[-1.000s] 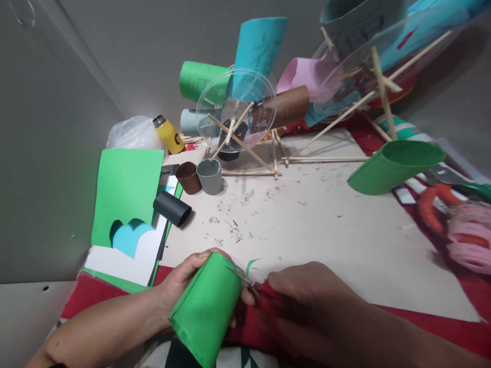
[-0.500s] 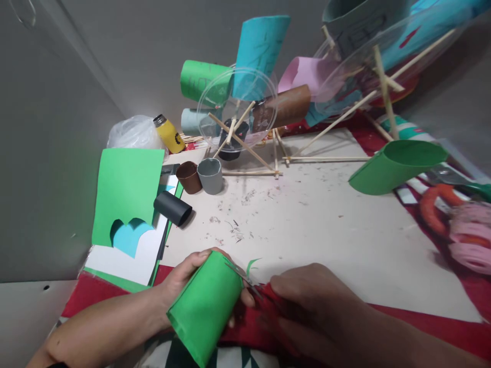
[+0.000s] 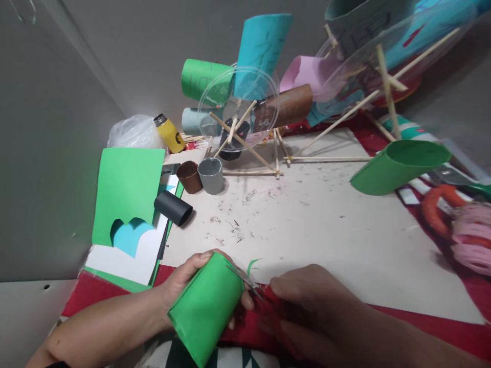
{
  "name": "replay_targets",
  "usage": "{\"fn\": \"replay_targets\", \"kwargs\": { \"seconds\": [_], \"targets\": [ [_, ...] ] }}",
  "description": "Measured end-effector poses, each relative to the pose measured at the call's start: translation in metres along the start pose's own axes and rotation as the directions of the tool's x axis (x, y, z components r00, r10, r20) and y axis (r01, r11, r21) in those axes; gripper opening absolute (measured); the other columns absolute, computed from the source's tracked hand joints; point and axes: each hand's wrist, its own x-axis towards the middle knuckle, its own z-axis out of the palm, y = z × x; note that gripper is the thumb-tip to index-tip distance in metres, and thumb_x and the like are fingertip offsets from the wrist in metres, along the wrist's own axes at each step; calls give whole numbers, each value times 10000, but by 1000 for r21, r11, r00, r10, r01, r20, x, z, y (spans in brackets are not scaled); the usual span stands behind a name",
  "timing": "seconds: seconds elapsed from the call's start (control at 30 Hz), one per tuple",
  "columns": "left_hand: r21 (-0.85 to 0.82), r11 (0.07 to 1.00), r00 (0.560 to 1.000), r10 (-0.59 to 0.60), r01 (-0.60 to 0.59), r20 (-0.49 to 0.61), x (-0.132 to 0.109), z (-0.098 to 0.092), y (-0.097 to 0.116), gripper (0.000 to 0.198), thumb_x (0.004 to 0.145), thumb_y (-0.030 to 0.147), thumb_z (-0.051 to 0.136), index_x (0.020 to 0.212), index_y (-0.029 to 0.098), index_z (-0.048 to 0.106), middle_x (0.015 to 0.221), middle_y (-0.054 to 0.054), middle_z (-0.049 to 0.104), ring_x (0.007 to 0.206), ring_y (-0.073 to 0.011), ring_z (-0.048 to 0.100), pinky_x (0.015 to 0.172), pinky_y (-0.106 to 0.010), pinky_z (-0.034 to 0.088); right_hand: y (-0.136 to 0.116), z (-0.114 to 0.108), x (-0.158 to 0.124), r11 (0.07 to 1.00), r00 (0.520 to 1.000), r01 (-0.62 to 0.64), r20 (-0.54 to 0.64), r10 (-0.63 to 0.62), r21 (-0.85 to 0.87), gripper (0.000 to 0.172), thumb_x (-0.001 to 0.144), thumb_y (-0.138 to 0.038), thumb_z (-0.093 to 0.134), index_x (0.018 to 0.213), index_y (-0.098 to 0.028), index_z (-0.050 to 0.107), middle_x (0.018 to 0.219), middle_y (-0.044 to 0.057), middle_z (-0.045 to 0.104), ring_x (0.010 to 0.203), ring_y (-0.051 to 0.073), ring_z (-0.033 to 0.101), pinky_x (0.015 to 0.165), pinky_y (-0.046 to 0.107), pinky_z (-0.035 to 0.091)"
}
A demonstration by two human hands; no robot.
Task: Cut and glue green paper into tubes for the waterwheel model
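My left hand (image 3: 187, 273) is closed around a green paper cup (image 3: 209, 304), tilted near the front edge of the board; some of its fingers are hidden behind the cup. In my right hand (image 3: 310, 301) is a pair of scissors (image 3: 251, 284) with red handles, partly covered by the fingers. The blades lie against the far rim of the cup. A thin green paper strip (image 3: 251, 266) curls up beside the blades.
A white board (image 3: 307, 225) with dark scraps covers the table. Small brown (image 3: 188, 177) and grey paper cups (image 3: 210, 176), a black tube (image 3: 172, 208) and coloured sheets (image 3: 130, 189) lie left. Stick-and-disc wheels (image 3: 238, 110) stand behind; a green paper tube (image 3: 399, 166) is right.
Almost nothing differs. The cup and the scissors keep nearly the same place, and the view has shifted very slightly.
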Motion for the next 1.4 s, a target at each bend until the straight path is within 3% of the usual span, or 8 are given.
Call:
{"fn": "replay_targets", "kwargs": {
  "seconds": [0.2,0.47,0.73,0.9,1.03,1.2,1.4],
  "targets": [
    [20,999,999,39,-38,-36,1,4,-1,570,922,614,365,1129,155,634,995,-141,706,736,-246,696,558,-327,535,3,2,0,1000,1000,2,-14,-2,-1,220,742,-112,555,601,-201,411,535,-65,399,497,94,368,474,243,276],
    [7,997,991,83,-83,-108,-5,6,-1,505,912,559,448,1183,169,620,1065,-145,678,826,-258,683,608,-328,535,2,0,0,999,1000,-7,0,7,-35,165,776,-120,529,646,-197,464,590,-43,507,534,106,435,506,254,289],
    [14,994,989,106,-105,-99,-3,12,2,464,920,561,430,1021,176,666,935,-112,700,651,-195,661,506,-280,498,4,-3,-1,975,1000,-14,-25,8,-220,204,731,-115,559,610,-196,416,554,-45,496,495,98,404,486,264,237],
    [50,989,987,145,-142,-70,4,25,9,452,911,549,482,998,148,672,901,-135,712,678,-206,681,517,-261,502,8,-1,-3,972,996,50,-65,-67,-231,238,807,-130,523,614,-204,405,553,-40,494,496,109,374,494,284,243],
    [89,989,991,126,-122,-44,7,30,13,472,891,564,529,972,121,672,895,-143,711,609,-183,666,507,-248,500,7,-1,1,980,997,32,-57,-44,-198,235,811,-132,509,614,-204,402,554,-39,480,499,109,375,493,276,255],
    [75,987,989,142,-139,-34,4,25,12,429,901,548,514,988,149,642,913,-148,709,721,-227,690,531,-263,519,8,-3,-1,973,999,-1,-44,-9,-231,168,781,-154,560,663,-203,451,613,-42,516,534,104,386,511,254,266],
    [44,989,989,140,-138,-53,4,23,17,428,886,550,526,979,147,637,939,-140,682,807,-238,671,509,-249,522,16,-2,-4,948,992,27,-105,-63,-317,235,823,-176,571,681,-214,387,608,-68,444,544,104,307,526,257,243]
  ]
}}
